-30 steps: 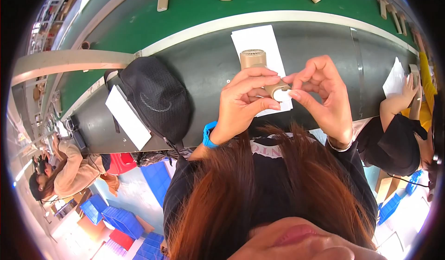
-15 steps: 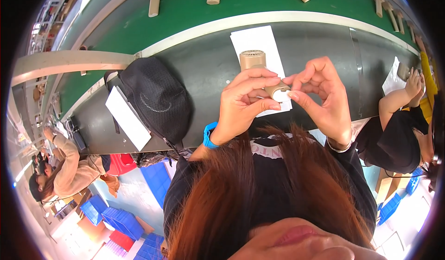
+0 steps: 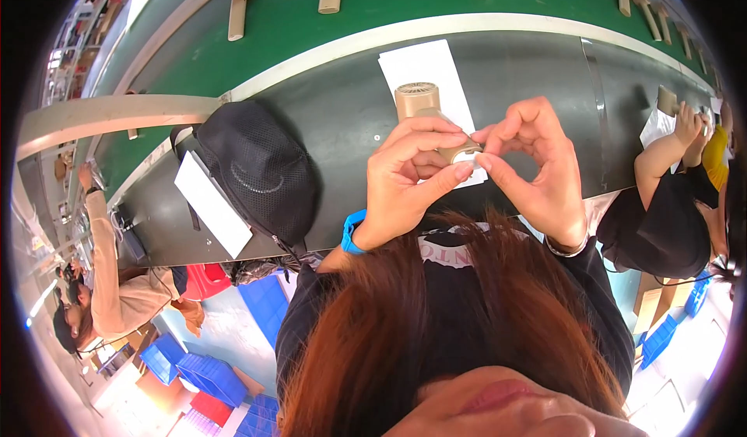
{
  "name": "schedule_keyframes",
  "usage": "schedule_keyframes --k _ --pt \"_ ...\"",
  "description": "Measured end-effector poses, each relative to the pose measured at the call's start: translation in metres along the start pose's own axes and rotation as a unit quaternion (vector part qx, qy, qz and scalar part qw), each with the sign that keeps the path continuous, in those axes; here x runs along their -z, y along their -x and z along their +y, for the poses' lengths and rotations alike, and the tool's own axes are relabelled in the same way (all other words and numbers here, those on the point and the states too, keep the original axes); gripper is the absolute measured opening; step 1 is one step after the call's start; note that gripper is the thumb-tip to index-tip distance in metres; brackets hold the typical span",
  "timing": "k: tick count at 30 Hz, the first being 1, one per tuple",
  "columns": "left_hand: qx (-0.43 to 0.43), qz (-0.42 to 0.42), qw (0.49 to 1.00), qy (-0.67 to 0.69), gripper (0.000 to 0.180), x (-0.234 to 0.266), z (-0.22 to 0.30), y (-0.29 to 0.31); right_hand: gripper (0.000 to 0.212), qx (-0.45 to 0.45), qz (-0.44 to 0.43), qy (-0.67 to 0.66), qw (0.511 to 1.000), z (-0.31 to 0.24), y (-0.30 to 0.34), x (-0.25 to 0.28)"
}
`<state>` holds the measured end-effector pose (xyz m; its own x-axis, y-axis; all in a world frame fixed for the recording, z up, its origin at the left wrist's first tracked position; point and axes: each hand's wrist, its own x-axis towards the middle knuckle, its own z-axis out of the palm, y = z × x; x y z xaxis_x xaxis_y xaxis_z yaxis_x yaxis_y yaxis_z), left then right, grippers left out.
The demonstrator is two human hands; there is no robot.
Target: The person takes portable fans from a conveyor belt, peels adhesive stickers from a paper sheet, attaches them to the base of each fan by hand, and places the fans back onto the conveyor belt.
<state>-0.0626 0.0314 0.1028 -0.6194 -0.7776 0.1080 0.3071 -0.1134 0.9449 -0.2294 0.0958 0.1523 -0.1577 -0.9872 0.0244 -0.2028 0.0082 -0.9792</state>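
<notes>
My left hand [image 3: 416,164] is closed around the handle of a beige handheld fan [image 3: 417,102]. The round, grilled head points away from me and the handle end faces me. A small white piece [image 3: 468,157] shows at that end; its kind is unclear. Thumb and forefinger of my right hand [image 3: 537,161] are bent into a ring, their tips against the handle end beside the white piece. White paper sheets [image 3: 424,62] lie on the dark worktop [image 3: 342,87] beneath the fan.
Left of my hands sits a black mesh bag [image 3: 257,172] with a white sheet [image 3: 212,203] beside it. Beyond a pale rail, several beige fans lie on a green belt [image 3: 288,17]. Co-workers are on both sides; one's hands [image 3: 689,129] hold a beige item at right.
Fans on the belt have shifted left, and the whole view has moved slightly. Less of the white piece shows, with my right thumb nearer it. The left co-worker's arm has risen.
</notes>
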Motion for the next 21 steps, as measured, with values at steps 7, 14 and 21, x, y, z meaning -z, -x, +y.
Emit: schedule_keyframes --k 7,14,21 --pt "-0.004 0.018 1.0 0.006 0.026 -0.0056 -0.0016 -0.0011 0.035 0.031 0.039 0.058 0.997 0.0038 0.0052 -0.003" --pt "0.015 0.023 0.999 0.024 0.027 -0.0083 -0.0027 -0.0029 0.036 0.031 0.058 0.091 0.994 0.0027 0.0043 -0.0006" --pt "0.0 0.026 1.0 0.003 0.025 -0.0046 0.002 -0.0007 0.035 0.045 0.073 0.118 0.989 0.0004 0.003 -0.0058"
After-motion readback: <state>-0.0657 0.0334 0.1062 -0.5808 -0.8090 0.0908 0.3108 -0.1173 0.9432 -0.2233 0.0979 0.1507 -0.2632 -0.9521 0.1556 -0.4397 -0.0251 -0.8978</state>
